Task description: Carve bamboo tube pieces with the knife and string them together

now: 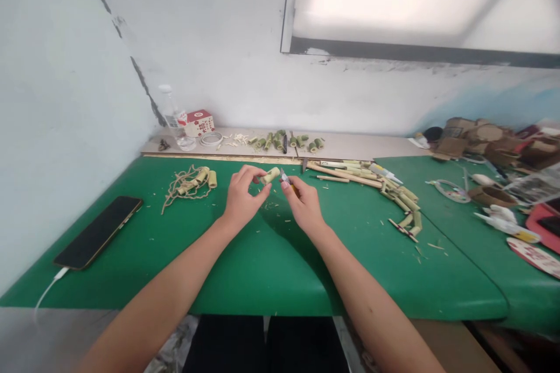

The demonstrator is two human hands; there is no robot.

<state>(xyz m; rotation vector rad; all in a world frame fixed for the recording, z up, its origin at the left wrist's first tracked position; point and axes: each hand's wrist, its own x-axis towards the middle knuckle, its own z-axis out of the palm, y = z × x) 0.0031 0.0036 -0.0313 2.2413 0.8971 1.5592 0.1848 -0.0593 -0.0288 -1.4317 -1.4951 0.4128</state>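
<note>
Between the thumb and fingers of my left hand [244,193] is a short, pale green bamboo piece [270,175], held above the green tabletop. My right hand [305,205] is closed around a utility knife [296,189] with a yellow handle. Its blade [283,175] points up and left, close to the right end of the bamboo; whether they touch I cannot tell. Small shavings [272,205] lie scattered on the green mat [271,256] under both hands. To the left, a twine cord [177,183] lies with several bamboo pieces [212,179].
A phone [100,233] on a white cable lies at left. Along the back board [371,148] are a clear bottle [177,122], a red-and-white box [199,123], a tape roll [211,139] and cut bamboo [276,139]. A hammer [341,175], strung bamboo [406,204] and cardboard clutter [470,134] stand right.
</note>
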